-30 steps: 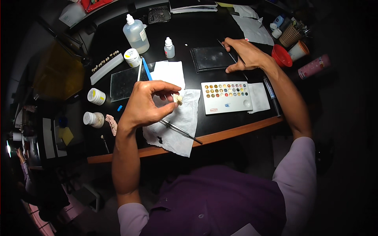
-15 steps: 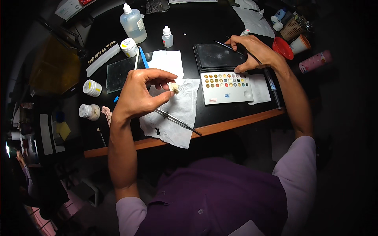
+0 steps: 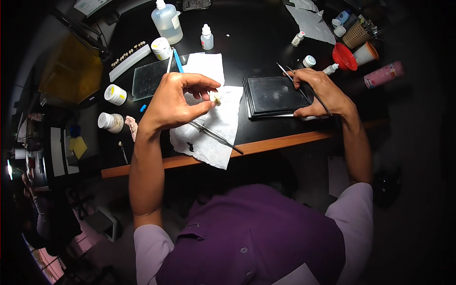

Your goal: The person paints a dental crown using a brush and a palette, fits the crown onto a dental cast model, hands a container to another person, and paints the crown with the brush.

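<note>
My left hand [image 3: 178, 102] is raised over the white paper sheet [image 3: 216, 137]. Between thumb and fingers it pinches a small cream tooth piece [image 3: 216, 98] with a yellowish-brown part. My right hand [image 3: 320, 92] spans the right side of a flat black case [image 3: 273, 95], thumb at its near corner and fingers towards its far edge. The lid lies down, and only a thin pale edge of the palette beneath shows. The same hand holds a slender dark-handled tool [image 3: 323, 105], perhaps a brush, its light tip pointing far left. Metal tweezers [image 3: 216, 136] rest on the paper.
A glass slab [image 3: 147, 80], white jars [image 3: 115, 95], a large clear bottle [image 3: 167, 23] and a small dropper bottle [image 3: 206, 38] stand to the left and back. At the right are a red bowl [image 3: 345, 57] and a pink cylinder [image 3: 384, 74]. A wooden edge [image 3: 266, 142] borders the near side.
The black lid has come down towards me over the palette, hiding its coloured wells. My right hand has moved right and nearer with it. My left hand still pinches the tooth piece.
</note>
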`<state>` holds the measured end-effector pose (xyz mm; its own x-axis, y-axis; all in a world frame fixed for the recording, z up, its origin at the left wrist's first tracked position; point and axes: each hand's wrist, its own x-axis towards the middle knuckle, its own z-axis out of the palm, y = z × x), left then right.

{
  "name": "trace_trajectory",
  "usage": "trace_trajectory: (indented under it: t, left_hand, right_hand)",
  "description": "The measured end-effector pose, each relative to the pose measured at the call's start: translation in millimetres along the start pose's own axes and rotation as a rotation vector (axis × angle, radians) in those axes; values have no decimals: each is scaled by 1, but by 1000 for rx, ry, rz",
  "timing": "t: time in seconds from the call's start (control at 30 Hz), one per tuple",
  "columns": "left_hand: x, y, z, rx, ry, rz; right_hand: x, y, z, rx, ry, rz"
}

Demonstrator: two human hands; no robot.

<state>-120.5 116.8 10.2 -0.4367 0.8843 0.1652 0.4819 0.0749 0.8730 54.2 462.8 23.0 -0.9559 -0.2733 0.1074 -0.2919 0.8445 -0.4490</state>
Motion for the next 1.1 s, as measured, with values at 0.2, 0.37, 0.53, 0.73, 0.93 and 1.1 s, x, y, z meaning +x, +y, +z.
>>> trace_trajectory:
  t: [0.2,0.37,0.53,0.73,0.93,1.1]
  left_hand:
    - [-3,0,-2,-7,11,-15]
    - [-9,4,0,-28,22,-39]
    - [-24,7,1,-16,90,-81]
    - [-35,6,6,-15,168,-107]
    - [-36,9,21,-10,211,-49]
    - [-35,14,26,5,205,-39]
  right_hand:
    - [-8,-17,4,-39,4,67]
    - [-16,-17,12,-59,163,-46]
    - [-20,-41,25,58,403,366]
    - [-16,-43,45,56,555,345]
    - [-1,-55,60,63,608,385]
    - [-3,-52,46,46,566,306]
